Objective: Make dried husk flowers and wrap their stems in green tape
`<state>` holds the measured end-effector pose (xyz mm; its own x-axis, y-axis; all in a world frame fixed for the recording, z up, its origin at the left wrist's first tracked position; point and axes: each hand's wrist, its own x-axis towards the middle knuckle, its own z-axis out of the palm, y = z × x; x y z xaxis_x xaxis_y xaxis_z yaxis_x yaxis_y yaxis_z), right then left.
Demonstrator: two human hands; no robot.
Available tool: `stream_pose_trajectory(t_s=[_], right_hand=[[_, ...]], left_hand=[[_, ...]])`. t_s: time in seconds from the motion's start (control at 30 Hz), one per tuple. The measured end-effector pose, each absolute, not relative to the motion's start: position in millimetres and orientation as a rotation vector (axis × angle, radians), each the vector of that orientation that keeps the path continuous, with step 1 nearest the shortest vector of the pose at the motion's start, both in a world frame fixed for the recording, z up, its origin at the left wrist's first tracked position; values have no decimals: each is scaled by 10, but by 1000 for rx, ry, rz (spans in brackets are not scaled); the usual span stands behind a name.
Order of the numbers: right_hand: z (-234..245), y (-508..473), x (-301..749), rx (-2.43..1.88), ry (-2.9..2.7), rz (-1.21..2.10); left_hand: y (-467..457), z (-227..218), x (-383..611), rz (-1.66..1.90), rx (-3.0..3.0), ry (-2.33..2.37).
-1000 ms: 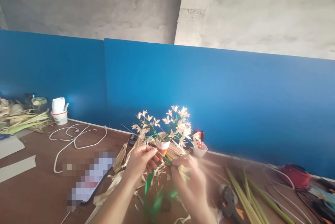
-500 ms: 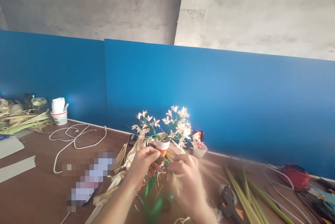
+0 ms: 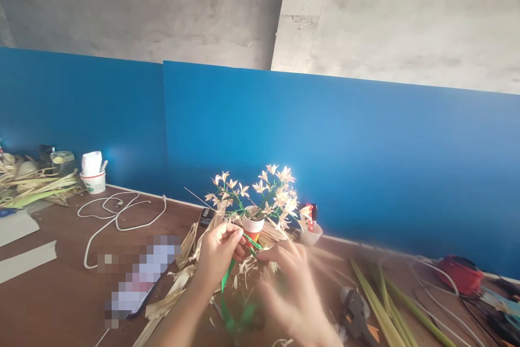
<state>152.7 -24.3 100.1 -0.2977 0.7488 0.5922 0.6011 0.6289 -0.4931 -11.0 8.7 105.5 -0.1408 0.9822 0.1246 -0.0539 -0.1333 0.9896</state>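
Observation:
My left hand [image 3: 217, 252] is closed in a pinch on a thin green-wrapped stem [image 3: 251, 241] just in front of a paper cup [image 3: 252, 226] filled with pale handmade flowers [image 3: 260, 192]. A green ribbon [image 3: 227, 287] hangs down from the pinch toward the table. My right hand [image 3: 292, 287] is beside the stem on the right, heavily blurred by motion, so its fingers cannot be read. Dry husk strips [image 3: 182, 276] lie under both hands.
A white cable [image 3: 117, 217] and a phone-like object [image 3: 138, 276] lie left of the hands. Black pliers [image 3: 357, 314] and long green leaves [image 3: 385, 303] are on the right, with a red object [image 3: 459, 274] and cords beyond. A white cup [image 3: 92, 179] and husk pile [image 3: 36, 184] sit far left.
My right hand has swung downward and toward me around the stem, blurring more. The green ribbon has shifted with it. My left hand keeps its pinch in nearly the same place.

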Motion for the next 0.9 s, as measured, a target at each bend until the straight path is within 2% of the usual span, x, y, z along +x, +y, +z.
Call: stream_pose_trajectory(t_s=[0.13, 0.23, 0.4, 0.57, 0.67, 0.9], right_hand=[[987, -230, 1511, -1235, -1796, 643], [994, -224, 1471, -1415, -1647, 832], [1136, -310, 1669, -1497, -1732, 839], [1272, -297, 2041, -1398, -1475, 877], [1235, -179, 2066, -1451, -1380, 842], [998, -4, 1822, -1385, -1564, 885]], left_hand=[[68, 1044, -109, 1448, 1307, 1212], [56, 1033, -95, 1418, 1364, 1194], [72, 1061, -125, 1374, 1292, 1166], [46, 1120, -163, 1249, 1186, 1055], [-8, 1137, -131, 1164, 1185, 969], [-29, 1117, -69, 1110, 1252, 969]])
